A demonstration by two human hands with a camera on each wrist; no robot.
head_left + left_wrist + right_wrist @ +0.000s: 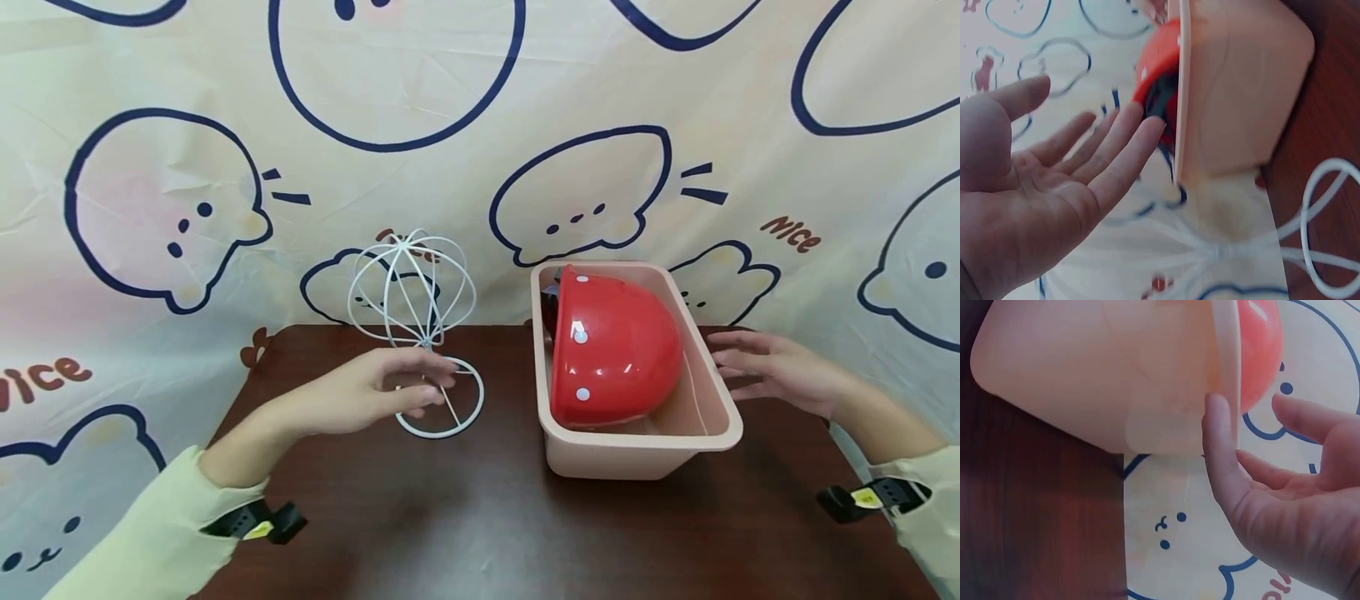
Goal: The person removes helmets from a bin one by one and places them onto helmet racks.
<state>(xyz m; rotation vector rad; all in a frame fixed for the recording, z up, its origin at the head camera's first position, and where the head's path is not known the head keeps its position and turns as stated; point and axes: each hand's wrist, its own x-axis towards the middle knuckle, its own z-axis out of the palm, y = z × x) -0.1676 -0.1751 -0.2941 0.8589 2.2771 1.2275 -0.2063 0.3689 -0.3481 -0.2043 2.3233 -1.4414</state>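
Observation:
A red helmet (pixel 622 350) with white dots lies on its side in a pale pink plastic bin (pixel 716 442), its dark inner side and straps facing left. My right hand (pixel 780 371) is at the bin's right side, fingertips close to the rim and holding nothing; in the right wrist view its fingers (pixel 1219 437) are extended beside the wall. My left hand (pixel 382 387) hovers in front of a white wire stand (pixel 408 333) with a globe-shaped top and a ring base. Its fingers are loosely spread and grip nothing in the left wrist view.
The dark brown wooden table (pixel 480 517) carries the bin at right of centre and the stand at left. A cartoon-printed cloth (pixel 375 192) hangs right behind the table's far edge. Both wrists wear a black strap with a small camera (pixel 285 523).

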